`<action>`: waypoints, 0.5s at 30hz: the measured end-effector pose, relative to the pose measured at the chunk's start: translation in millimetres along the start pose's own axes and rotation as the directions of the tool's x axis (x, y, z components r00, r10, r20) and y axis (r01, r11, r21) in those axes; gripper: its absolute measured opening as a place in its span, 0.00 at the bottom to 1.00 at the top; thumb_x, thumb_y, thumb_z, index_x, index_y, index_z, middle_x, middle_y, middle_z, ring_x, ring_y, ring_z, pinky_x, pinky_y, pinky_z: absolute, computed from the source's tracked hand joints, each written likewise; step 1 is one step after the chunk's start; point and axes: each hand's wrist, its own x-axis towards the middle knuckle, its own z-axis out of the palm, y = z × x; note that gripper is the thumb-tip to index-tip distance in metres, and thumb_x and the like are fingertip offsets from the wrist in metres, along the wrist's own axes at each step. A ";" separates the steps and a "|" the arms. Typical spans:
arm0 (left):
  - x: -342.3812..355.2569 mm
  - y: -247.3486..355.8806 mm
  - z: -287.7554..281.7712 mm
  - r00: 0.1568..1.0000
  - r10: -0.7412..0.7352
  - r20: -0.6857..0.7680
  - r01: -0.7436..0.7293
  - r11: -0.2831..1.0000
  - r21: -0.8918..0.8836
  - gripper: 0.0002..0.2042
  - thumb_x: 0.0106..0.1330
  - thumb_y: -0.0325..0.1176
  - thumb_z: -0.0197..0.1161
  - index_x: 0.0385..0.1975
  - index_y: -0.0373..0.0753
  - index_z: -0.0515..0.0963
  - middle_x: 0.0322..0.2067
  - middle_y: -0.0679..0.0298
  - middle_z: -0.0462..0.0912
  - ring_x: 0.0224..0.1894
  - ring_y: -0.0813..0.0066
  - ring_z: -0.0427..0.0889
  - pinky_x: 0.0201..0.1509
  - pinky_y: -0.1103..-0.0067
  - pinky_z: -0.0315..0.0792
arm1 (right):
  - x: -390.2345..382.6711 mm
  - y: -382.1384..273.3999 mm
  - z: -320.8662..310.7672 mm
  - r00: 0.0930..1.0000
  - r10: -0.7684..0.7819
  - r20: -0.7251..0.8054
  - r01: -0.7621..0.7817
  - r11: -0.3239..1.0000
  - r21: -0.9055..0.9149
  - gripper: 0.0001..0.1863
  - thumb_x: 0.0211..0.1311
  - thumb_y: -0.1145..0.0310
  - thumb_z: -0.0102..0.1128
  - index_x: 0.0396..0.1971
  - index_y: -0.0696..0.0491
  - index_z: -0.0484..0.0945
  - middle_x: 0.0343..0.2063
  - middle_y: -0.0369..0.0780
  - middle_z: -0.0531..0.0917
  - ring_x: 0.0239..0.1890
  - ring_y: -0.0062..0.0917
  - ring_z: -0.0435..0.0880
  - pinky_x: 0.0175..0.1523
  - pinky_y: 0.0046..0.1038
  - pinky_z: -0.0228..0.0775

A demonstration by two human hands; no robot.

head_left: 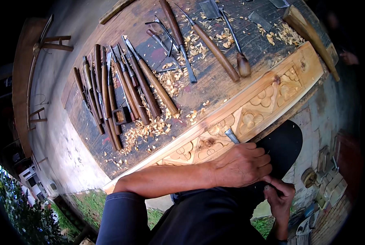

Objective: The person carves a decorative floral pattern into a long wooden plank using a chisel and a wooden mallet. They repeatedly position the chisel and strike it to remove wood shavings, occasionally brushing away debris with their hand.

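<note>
My left hand (244,164) is closed round a chisel, its knuckles up, just over the near edge of a carved wooden board (268,105). Only the metal blade (231,136) of the chisel sticks out, its tip on the board next to a dark knot. Its handle is hidden in my fists. Right behind, in line with the blade, my right hand (279,198) is curled at the handle's end. Clover-like flowers and triangles are cut in relief along the board, and some near the chisel look shallower.
A dark workbench (215,96) bears a row of wooden-handled carving tools (109,94), more chisels (215,51), a brush (242,65) and pale shavings (149,132). A wooden bar (311,38) lies across the board's far right end. Wood blocks (329,188) are stacked at lower right.
</note>
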 end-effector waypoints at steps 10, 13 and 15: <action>0.1 -0.4 -0.4 1.000 -0.011 -0.019 0.011 1.000 0.007 0.12 0.63 0.43 0.70 0.28 0.46 0.74 0.30 0.68 0.70 0.33 0.71 0.73 0.34 0.74 0.65 | 2.4 7.3 -1.4 1.000 -0.030 0.000 0.030 0.999 -0.018 0.20 0.61 0.85 0.60 0.52 0.62 0.88 0.31 0.40 0.89 0.20 0.13 0.76 0.26 0.18 0.66; 0.2 0.0 0.4 1.000 -0.007 -0.024 0.008 1.000 0.024 0.12 0.62 0.42 0.70 0.28 0.45 0.74 0.30 0.68 0.70 0.33 0.71 0.73 0.34 0.74 0.65 | 2.6 10.7 -1.1 0.997 -0.078 -0.006 0.078 0.996 -0.040 0.18 0.66 0.81 0.61 0.54 0.62 0.87 0.20 0.34 0.81 0.18 0.12 0.71 0.24 0.19 0.60; 1.4 -0.3 -0.5 1.000 0.004 -0.011 -0.003 0.999 0.049 0.12 0.62 0.43 0.70 0.28 0.45 0.74 0.30 0.68 0.70 0.33 0.71 0.73 0.35 0.74 0.65 | 2.3 11.1 -2.5 0.997 -0.071 -0.011 0.071 0.997 -0.041 0.18 0.65 0.81 0.61 0.54 0.61 0.87 0.20 0.34 0.81 0.18 0.12 0.71 0.24 0.19 0.60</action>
